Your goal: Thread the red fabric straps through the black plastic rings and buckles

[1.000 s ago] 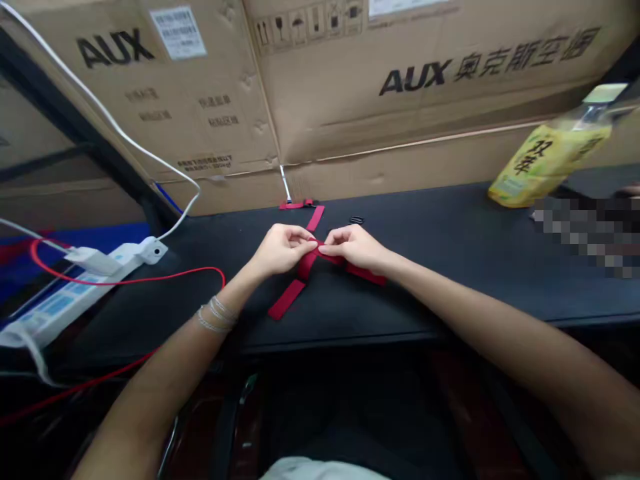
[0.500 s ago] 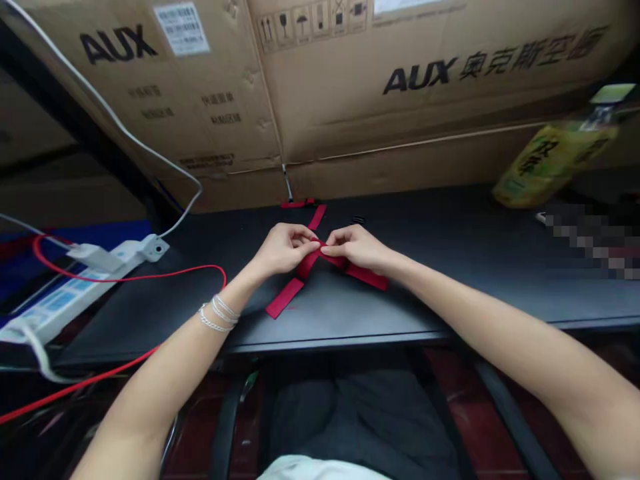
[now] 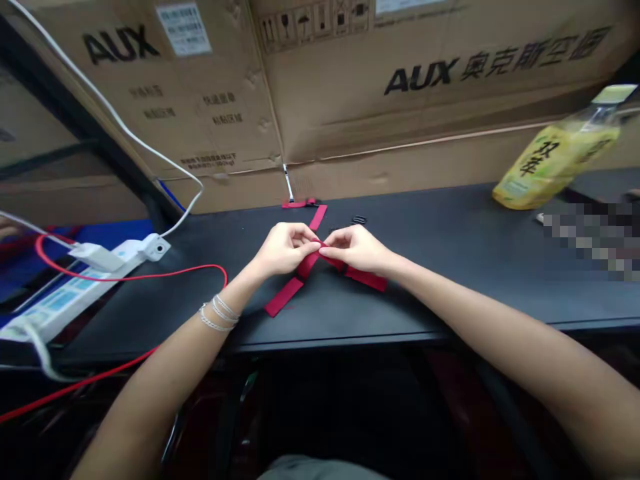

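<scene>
1. Hardly any change over the last second — same pinch on a flat dark-red fabric strap (image 3: 309, 265), same place over the matte black table (image 3: 465, 273). By the look of it, still busy at one small spot, with no new stage reached.
2. Grip of the bare left hand (image 3: 284, 249): thumb and fingertips pinching red fabric. Likewise for the bare right hand (image 3: 359, 249), just beside, with thumb tips nearly meeting.
3. Strap at mid-table, under and between the hands; one length towards the near left, another below the right wrist. One piece or several — impossible to tell.
4. Just beyond the right hand, a small black oval ring (image 3: 359, 219), lying loose.
5. Containers: large brown cardboard boxes (image 3: 340, 127) along the back, contents hidden; at right, a clear plastic bottle with a yellow label (image 3: 543, 167) and pale cap, fill level unclear behind the label.
6. At left, a white power strip (image 3: 65, 298) with a white plug (image 3: 97, 257) in place.
</scene>
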`<state>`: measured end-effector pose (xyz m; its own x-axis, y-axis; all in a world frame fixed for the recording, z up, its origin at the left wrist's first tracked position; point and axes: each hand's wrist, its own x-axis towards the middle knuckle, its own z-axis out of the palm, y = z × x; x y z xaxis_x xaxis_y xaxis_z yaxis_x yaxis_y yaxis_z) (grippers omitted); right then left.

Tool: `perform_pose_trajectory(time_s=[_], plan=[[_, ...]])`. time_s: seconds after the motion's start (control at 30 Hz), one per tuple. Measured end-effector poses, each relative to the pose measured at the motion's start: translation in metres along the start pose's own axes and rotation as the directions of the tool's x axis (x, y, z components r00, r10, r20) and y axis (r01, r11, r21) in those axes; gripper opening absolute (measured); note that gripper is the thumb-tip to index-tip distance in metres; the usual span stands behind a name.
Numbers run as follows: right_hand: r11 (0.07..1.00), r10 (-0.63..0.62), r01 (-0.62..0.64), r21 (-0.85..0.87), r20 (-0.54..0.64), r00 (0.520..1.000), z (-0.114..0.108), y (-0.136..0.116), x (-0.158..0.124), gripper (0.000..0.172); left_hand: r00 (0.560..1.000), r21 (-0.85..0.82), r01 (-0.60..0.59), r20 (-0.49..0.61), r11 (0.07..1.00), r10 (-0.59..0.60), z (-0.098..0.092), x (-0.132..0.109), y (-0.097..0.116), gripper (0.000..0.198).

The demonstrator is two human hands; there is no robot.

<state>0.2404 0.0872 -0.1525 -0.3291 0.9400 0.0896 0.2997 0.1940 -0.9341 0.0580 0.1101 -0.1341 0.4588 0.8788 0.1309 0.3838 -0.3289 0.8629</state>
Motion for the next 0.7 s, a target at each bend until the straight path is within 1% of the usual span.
perform_pose_trajectory(time_s=[0.1, 0.2, 0.4, 0.6, 0.7], plan=[[0.999, -0.004, 0.005, 0.04, -0.027, 1.0, 0.0002, 0.0002, 0.0011, 0.025, 1.0, -0.035, 0.002, 0.009, 0.999, -0.002, 0.0016, -0.0008, 0.0013, 0.022], [0.995, 0.01, -0.005, 0.099, -0.042, 0.999, 0.0004, 0.0007, 0.0016, 0.022, 1.0, -0.047, -0.025, 0.018, 0.999, 0.026, 0.0024, -0.0013, 0.0022, 0.024], [0.992, 0.005, 0.003, 0.13, -0.062, 0.998, 0.0016, -0.0005, 0.0, 0.02, 0.998, -0.021, -0.047, 0.036, 0.999, 0.048, 0.0009, -0.0019, 0.0031, 0.029], [0.995, -0.008, 0.016, 0.097, -0.08, 0.997, 0.0016, -0.0013, -0.0003, 0.021, 0.995, -0.038, -0.085, 0.041, 0.996, 0.087, 0.0019, -0.001, -0.0014, 0.033], [0.998, -0.027, 0.031, 0.052, -0.084, 0.996, 0.0014, 0.0005, 0.0004, 0.023, 0.997, -0.061, -0.061, 0.038, 0.996, 0.063, 0.0026, 0.0001, -0.0039, 0.035]])
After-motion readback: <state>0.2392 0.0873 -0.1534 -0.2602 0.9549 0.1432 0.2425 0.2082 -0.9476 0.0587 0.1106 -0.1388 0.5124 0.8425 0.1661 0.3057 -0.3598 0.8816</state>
